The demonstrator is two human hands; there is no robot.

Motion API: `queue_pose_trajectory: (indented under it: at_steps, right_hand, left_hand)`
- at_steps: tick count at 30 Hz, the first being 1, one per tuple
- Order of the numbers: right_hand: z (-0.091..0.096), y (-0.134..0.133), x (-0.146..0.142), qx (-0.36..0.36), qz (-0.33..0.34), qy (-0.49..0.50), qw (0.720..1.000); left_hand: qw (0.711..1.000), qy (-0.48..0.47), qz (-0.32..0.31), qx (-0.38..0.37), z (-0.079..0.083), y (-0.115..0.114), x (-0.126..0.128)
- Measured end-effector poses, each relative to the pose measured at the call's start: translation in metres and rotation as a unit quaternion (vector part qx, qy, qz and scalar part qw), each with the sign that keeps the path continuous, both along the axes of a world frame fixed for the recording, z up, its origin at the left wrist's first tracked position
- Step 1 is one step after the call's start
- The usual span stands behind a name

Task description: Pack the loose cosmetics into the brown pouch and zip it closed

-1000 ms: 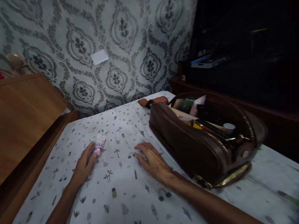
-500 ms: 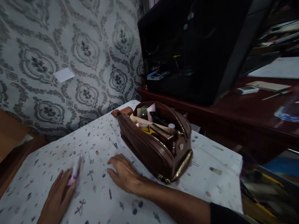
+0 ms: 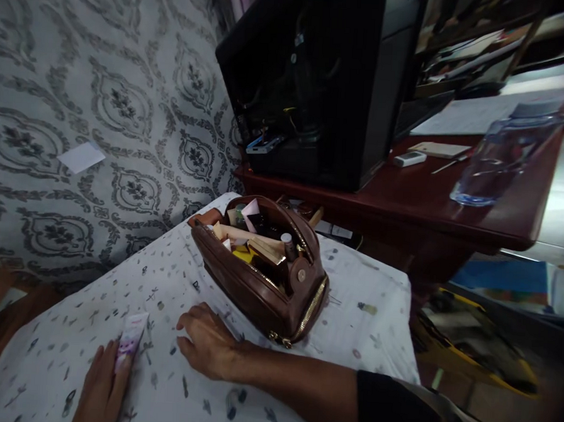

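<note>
A white and purple squeeze tube (image 3: pixel 131 336) stands out from my left hand (image 3: pixel 102 378), which is closed around its lower part near the front left of the cloth. My right hand (image 3: pixel 206 342) rests on the patterned cloth, its fingers loosely bent, the thumb apart from them and nothing visible between them. Just beyond it lies a brown leather bag (image 3: pixel 240 291) with its zip undone. Inside are a yellow item (image 3: pixel 242 254), a small bottle with a pale cap (image 3: pixel 287 241), a boxy item with gold edges (image 3: pixel 266 253) and other things partly hidden.
White printed cloth (image 3: pixel 364 341) covers the table. Behind it, a dark red desk (image 3: pixel 396 192) carries a black screen (image 3: pixel 306 111), a clear water bottle (image 3: pixel 497 159) and a small white device (image 3: pixel 410 158). A patterned wall (image 3: pixel 141 103) rises on the left.
My view has turned to the right, so the bag and desk appear further left. The tube in my left hand now shows its printed face. My right hand stays resting beside the bag.
</note>
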State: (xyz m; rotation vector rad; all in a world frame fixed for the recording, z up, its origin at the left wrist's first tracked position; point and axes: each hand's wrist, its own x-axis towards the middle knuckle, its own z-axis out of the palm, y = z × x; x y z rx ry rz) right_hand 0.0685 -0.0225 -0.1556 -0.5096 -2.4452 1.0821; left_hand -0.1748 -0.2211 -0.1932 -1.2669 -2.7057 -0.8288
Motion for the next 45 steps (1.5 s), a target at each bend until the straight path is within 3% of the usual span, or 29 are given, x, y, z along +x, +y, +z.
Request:
queue_pose_trajectory:
  at_steps: [3,7,9,14,17,21,25,28,31,37,42,45]
  right_hand:
    - [0.001,0.0,0.0,0.009,0.003,-0.003,1.0]
    - [0.004,0.0,0.002,0.03,0.017,0.006,0.999]
    - [0.005,0.0,0.002,0.039,0.018,0.01,0.999]
    - [0.004,0.001,0.001,0.06,0.015,0.014,0.998]
    - [0.003,0.001,-0.002,0.072,0.018,0.014,0.997]
    - [0.005,0.001,-0.003,0.079,0.027,0.008,0.996]
    - [0.01,0.002,0.001,0.068,0.018,-0.002,0.998]
    - [0.011,0.003,0.004,0.049,0.013,-0.013,0.999]
    - [0.011,0.003,0.005,0.034,0.029,-0.037,0.998]
    - [0.009,-0.001,0.005,0.08,0.03,-0.036,0.996]
    - [0.01,0.0,0.005,0.032,0.015,-0.036,0.999]
    - [0.013,0.002,0.006,-0.001,0.012,-0.013,1.0]
  left_hand:
    - [0.999,-0.009,-0.038,-0.01,0.006,0.007,0.02]
    - [0.986,-0.055,-0.158,-0.022,0.027,0.021,0.061]
    - [0.986,-0.062,-0.156,-0.02,0.032,0.027,0.069]
    - [0.998,-0.014,-0.053,-0.003,0.016,0.032,0.058]
    - [0.999,0.004,-0.034,0.001,0.0,0.034,0.059]
    - [0.997,-0.006,-0.083,-0.011,-0.002,0.038,0.077]
    - [0.986,-0.022,-0.165,-0.02,0.017,0.044,0.091]
    - [0.977,-0.006,-0.212,-0.004,0.029,0.048,0.086]
    - [0.976,-0.009,-0.217,0.013,0.029,0.054,0.075]
    - [0.977,0.033,-0.205,0.041,0.016,0.076,0.073]
    - [0.964,0.135,-0.212,0.083,0.012,0.084,0.071]
    - [0.963,0.137,-0.219,0.074,0.013,0.082,0.067]
